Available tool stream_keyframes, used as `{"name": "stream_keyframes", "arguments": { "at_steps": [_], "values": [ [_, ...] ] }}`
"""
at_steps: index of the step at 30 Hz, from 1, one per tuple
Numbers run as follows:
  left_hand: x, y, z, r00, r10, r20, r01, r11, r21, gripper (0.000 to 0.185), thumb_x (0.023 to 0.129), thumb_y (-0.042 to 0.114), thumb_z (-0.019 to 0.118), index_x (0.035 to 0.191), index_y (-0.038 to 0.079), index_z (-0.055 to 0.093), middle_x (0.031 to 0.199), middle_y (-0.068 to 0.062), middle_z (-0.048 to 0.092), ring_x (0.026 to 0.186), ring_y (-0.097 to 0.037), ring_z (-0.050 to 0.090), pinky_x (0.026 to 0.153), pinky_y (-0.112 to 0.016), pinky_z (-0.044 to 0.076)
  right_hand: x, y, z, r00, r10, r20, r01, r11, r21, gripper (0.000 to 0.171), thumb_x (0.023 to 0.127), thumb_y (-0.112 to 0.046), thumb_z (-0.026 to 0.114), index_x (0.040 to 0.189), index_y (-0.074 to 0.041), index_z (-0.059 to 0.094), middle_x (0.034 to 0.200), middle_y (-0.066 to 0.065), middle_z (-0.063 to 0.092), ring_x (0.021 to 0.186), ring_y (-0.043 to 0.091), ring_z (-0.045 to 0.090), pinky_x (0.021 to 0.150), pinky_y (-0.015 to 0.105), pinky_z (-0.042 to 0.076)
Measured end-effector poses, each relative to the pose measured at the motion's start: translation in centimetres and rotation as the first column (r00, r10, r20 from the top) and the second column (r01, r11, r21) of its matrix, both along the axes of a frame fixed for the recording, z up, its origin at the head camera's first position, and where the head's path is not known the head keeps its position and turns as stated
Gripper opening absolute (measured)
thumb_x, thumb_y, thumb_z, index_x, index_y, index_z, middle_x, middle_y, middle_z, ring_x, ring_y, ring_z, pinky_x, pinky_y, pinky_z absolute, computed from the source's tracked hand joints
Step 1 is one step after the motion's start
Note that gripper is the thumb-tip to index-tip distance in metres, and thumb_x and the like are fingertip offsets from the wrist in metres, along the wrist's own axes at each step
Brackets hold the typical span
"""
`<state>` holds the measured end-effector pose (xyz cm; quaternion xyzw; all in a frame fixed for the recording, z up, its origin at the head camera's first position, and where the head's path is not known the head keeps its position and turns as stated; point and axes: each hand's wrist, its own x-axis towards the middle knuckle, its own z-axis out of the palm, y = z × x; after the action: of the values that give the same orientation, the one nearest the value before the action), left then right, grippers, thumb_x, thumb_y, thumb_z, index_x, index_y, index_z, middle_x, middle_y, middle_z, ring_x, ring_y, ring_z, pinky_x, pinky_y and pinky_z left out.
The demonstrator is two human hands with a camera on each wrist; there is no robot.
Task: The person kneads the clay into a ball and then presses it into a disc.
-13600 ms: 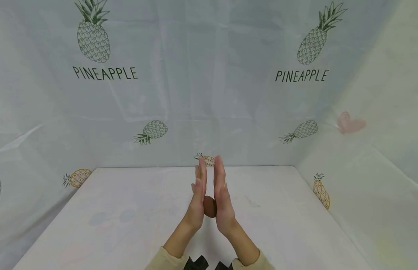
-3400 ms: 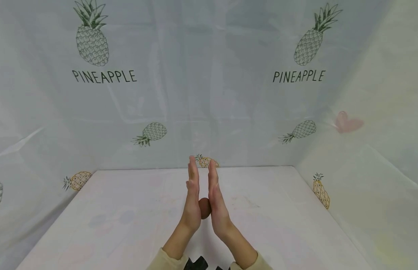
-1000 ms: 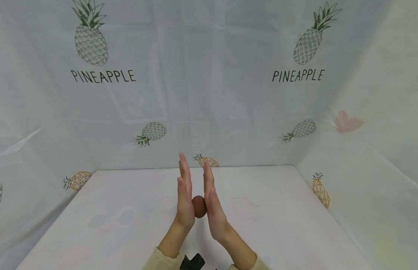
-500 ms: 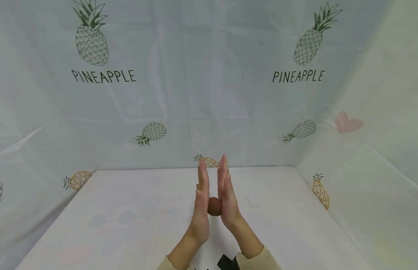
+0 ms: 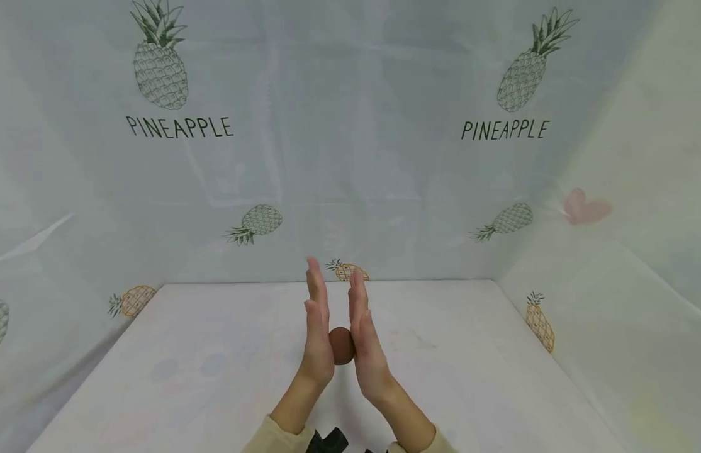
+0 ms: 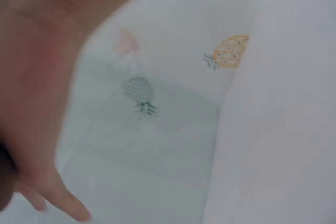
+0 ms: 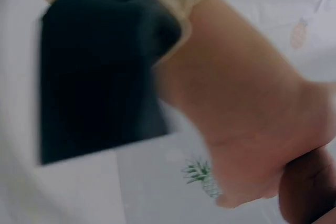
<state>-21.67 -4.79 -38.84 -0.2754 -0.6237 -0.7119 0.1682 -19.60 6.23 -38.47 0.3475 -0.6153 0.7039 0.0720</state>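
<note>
A brown ball (image 5: 342, 346), which looks like modelling clay, sits between the two upright palms. My left hand (image 5: 318, 340) presses it from the left side with straight fingers. From the right, the palm of my right hand (image 5: 367, 346) touches it, fingers also straight and pointing up. Left fingertips reach a little higher than the right ones. In the right wrist view the ball (image 7: 308, 186) shows fine creases on its surface. The left wrist view catches only a dark edge of it beside a blurred hand (image 6: 37, 87).
Both hands are above a white table (image 5: 214, 377). A pale cloth (image 5: 350, 157) printed with pineapples hangs behind and at both sides. Black wrist devices (image 5: 329, 441) and beige sleeves (image 5: 279, 437) show at the bottom edge.
Over the last half second the hands and ball have shifted left. The left hand has slid forward against the right, which has drawn back. They have rubbed back and forth across the frames.
</note>
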Motion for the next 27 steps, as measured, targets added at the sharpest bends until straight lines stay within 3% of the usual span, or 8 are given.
{"name": "stream_keyframes", "arguments": {
  "at_steps": [6, 11, 15, 19, 23, 27],
  "values": [
    [-0.7, 1.3, -1.9, 0.999, 0.015, 0.049, -0.011, 0.997, -0.077, 0.063, 0.109, 0.061, 0.000, 0.168, 0.041, -0.012, 0.175, 0.018, -0.016, 0.160, -0.013, -0.028, 0.115, -0.066, -0.031, 0.0, 1.4, 1.1, 0.999, -0.044, -0.031, 0.044, 0.999, -0.014, 0.061, 0.112, -0.048, -0.001, 0.170, -0.032, -0.012, 0.177, -0.010, -0.015, 0.164, 0.028, -0.015, 0.120, 0.072, -0.018],
    [-0.1, 2.5, -2.4, 0.999, -0.033, 0.042, 0.038, 0.994, -0.104, 0.060, 0.112, 0.050, 0.001, 0.170, 0.036, -0.009, 0.175, 0.022, -0.014, 0.161, -0.011, -0.023, 0.117, -0.067, -0.028, -0.8, 2.6, 1.0, 0.996, -0.089, -0.015, 0.089, 0.996, -0.020, 0.061, 0.112, -0.048, 0.000, 0.170, -0.033, -0.012, 0.177, -0.012, -0.014, 0.164, 0.023, -0.013, 0.122, 0.070, -0.017],
    [0.8, 2.8, -2.1, 0.997, -0.073, -0.005, 0.071, 0.991, -0.117, 0.061, 0.112, 0.051, -0.001, 0.170, 0.036, -0.008, 0.176, 0.020, -0.016, 0.161, -0.009, -0.020, 0.119, -0.066, -0.026, -1.6, 2.8, 0.7, 0.995, -0.098, 0.022, 0.099, 0.994, -0.037, 0.060, 0.113, -0.048, 0.002, 0.171, -0.033, -0.010, 0.176, -0.013, -0.013, 0.164, 0.021, -0.013, 0.125, 0.066, -0.015],
    [1.5, 2.4, -1.3, 0.993, -0.091, -0.080, 0.082, 0.991, -0.105, 0.063, 0.112, 0.054, 0.000, 0.171, 0.033, -0.008, 0.177, 0.014, -0.018, 0.162, -0.011, -0.021, 0.119, -0.066, -0.026, -2.2, 2.3, 0.0, 0.995, -0.039, 0.093, 0.043, 0.998, -0.041, 0.058, 0.114, -0.050, 0.002, 0.170, -0.038, -0.008, 0.176, -0.017, -0.013, 0.164, 0.020, -0.015, 0.125, 0.064, -0.016],
    [1.4, 1.5, -0.4, 0.989, -0.070, -0.128, 0.061, 0.995, -0.076, 0.066, 0.111, 0.056, -0.001, 0.171, 0.030, -0.010, 0.177, 0.009, -0.019, 0.162, -0.014, -0.023, 0.118, -0.064, -0.029, -2.0, 1.5, -0.6, 0.990, 0.021, 0.140, -0.021, 1.000, -0.001, 0.060, 0.112, -0.057, 0.001, 0.169, -0.041, -0.009, 0.176, -0.015, -0.014, 0.163, 0.020, -0.017, 0.124, 0.064, -0.017],
    [0.7, 0.4, 0.2, 0.995, -0.024, -0.097, 0.019, 0.998, -0.053, 0.067, 0.109, 0.061, -0.002, 0.170, 0.034, -0.011, 0.176, 0.012, -0.020, 0.161, -0.011, -0.024, 0.118, -0.063, -0.028, -1.2, 0.8, -0.7, 0.989, 0.049, 0.142, -0.054, 0.998, 0.029, 0.061, 0.111, -0.059, -0.001, 0.169, -0.041, -0.011, 0.176, -0.013, -0.015, 0.163, 0.019, -0.017, 0.124, 0.064, -0.017]
  ]
}}
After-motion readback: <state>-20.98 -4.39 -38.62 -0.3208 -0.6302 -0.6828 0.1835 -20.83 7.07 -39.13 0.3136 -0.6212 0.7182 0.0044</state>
